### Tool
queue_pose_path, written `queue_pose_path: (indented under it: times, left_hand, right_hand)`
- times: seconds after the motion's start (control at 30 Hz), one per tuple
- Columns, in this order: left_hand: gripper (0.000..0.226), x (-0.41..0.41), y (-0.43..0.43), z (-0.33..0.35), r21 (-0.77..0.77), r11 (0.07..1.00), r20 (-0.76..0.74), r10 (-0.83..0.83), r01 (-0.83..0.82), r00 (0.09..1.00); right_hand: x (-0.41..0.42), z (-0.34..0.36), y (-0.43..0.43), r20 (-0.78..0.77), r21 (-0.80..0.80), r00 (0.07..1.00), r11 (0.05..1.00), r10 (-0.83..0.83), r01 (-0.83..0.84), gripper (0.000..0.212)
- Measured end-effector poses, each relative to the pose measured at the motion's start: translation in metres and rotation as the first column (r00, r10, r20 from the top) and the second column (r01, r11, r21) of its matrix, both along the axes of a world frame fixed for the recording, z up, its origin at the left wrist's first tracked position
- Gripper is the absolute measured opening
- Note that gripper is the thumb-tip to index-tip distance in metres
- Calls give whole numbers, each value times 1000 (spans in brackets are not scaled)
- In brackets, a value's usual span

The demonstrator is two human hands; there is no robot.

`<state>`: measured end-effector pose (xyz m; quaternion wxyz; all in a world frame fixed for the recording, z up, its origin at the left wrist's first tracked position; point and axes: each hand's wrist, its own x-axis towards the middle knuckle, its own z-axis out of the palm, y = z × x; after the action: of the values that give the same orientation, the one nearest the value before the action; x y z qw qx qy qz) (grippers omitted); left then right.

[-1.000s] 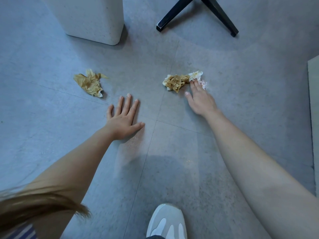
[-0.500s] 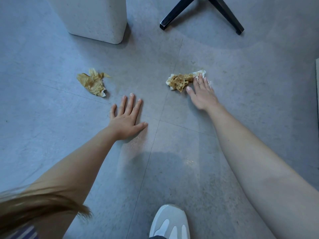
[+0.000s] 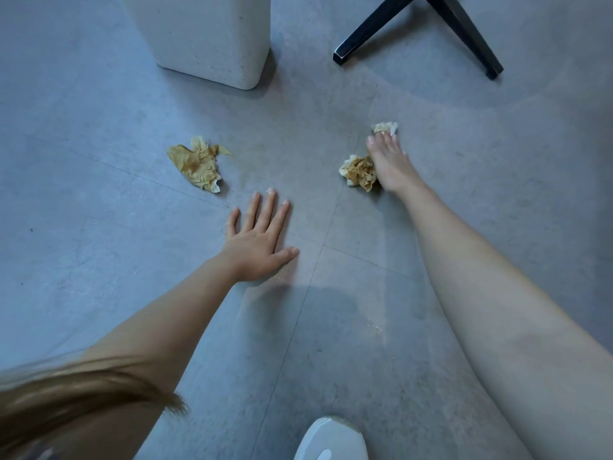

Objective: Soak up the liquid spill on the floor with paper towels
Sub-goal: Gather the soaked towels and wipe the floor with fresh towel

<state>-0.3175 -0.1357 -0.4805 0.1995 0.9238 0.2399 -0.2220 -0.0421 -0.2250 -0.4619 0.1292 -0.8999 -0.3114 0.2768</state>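
Blot/wipe step: right hand presses the paper towel to the floor; little liquid looks left.

Paper towel [image 3: 360, 172] lies on the floor [image 3: 497, 227] under the right hand [image 3: 389, 161], whose fingers are straight and pressing, not curled round it. A stained lump shows at the thumb side, a pale tip past the fingertips. Left of the towel and nearer the person, the left hand [image 3: 257, 240] lies flat, released, holding nothing. Further left of the towel: 1 spent wad [image 3: 199, 167], apart. Beyond the towel: pale pedestal [image 3: 205, 38] and black chair legs [image 3: 414, 31], both well apart. Likely next: drag the towel back to the faint flecks [image 3: 373, 327] nearer the person. Open floor there; only a shoe [image 3: 331, 439] at the near edge.
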Motion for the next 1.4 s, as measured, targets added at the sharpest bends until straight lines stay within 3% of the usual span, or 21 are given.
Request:
queue_pose_path:
  times: [0.37,0.47,0.53,0.63,0.77,0.93,1.03,1.17,1.27,1.33,1.4]
  left_hand:
    - [79,0,-1,0,5,1000,13,8,-8,1000]
    - [79,0,-1,0,7,1000,14,10,-10,1000]
    - [79,1,0,-1,9,1000,15,7,-7,1000]
    - [79,2,1,-1,7,1000,24,3,-3,1000]
    - [81,1,0,-2,5,1000,26,9,-9,1000]
    - [84,2,3,-2,6,1000,23,14,-14,1000]
    - [79,2,3,-2,7,1000,20,13,-13,1000]
    - [79,2,3,-1,-7,1000,17,8,-8,1000]
    - [79,2,2,1,-14,1000,6,7,-7,1000]
    - [80,2,2,2,-14,1000,1,7,-7,1000]
    - [80,1,2,3,-15,1000,-2,9,-9,1000]
  right_hand:
    - [-27,0,19,45,-16,923,924,382,-382,62]
    - [-24,4,24,85,19,931,933,355,-358,61]
    - [-15,7,31,133,74,966,970,220,-231,62]
    - [2,8,47,120,-15,987,994,106,-105,69]
    - [-8,2,68,54,-116,979,975,196,-189,77]
    - [-39,1,74,56,-27,910,911,411,-411,67]
    - [-42,10,61,126,13,886,892,447,-452,54]
    - [-42,25,40,208,26,943,962,260,-271,50]
    - [-36,29,29,234,36,972,999,27,-36,58]
    - [-26,32,18,114,121,968,970,-226,212,63]
    - [-13,33,2,-114,286,867,820,-485,496,54]
